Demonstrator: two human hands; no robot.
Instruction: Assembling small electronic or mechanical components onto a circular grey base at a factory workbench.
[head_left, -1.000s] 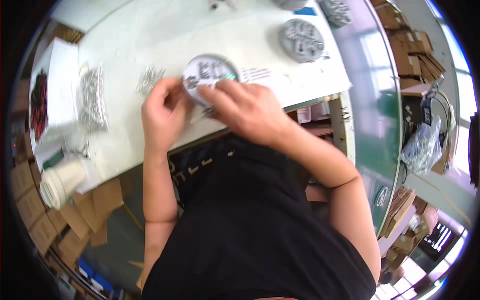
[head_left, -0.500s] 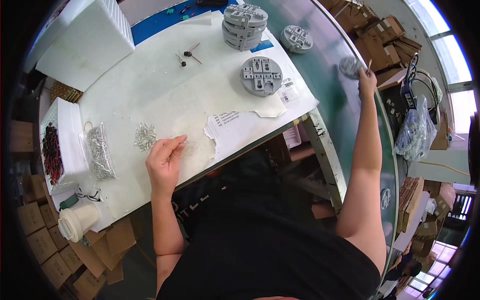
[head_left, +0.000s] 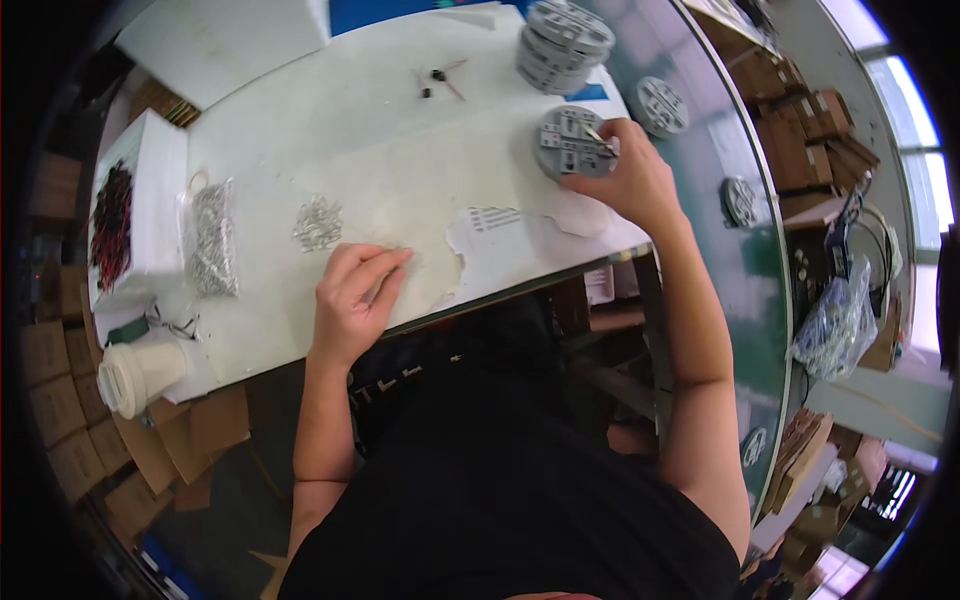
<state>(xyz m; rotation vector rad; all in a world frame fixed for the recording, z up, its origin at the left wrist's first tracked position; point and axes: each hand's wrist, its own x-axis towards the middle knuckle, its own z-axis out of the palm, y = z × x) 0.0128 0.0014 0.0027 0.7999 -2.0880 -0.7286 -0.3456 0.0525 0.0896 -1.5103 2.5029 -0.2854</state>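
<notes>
My right hand [head_left: 640, 180] grips the right edge of a grey round plastic base [head_left: 562, 138] on the white worktable, thumb at the near side and fingers at the far side. A thin, light stick-like tool [head_left: 600, 138] shows at its fingers; its kind is unclear. My left hand [head_left: 352, 300] rests at the table's near edge, thumb and fingertips pinched together; what they hold, if anything, is too small to see. Just beyond it lies a loose pile of small clear-and-silver parts [head_left: 318, 223]. A stack of similar grey bases [head_left: 565, 50] stands behind the gripped one.
A green conveyor [head_left: 700, 160] along the right carries another grey base [head_left: 661, 106] and a further one [head_left: 740, 202]. At left are a bag of small metal parts [head_left: 213, 240], a white foam box [head_left: 155, 210] of red-black wires and a lidded cup [head_left: 140, 375]. Small wired parts [head_left: 440, 78] lie at the back.
My right hand has left the base on the conveyor, come back leftward over the table and taken hold of the grey base there. My left hand stays pinched near the pile. The view has shifted.
</notes>
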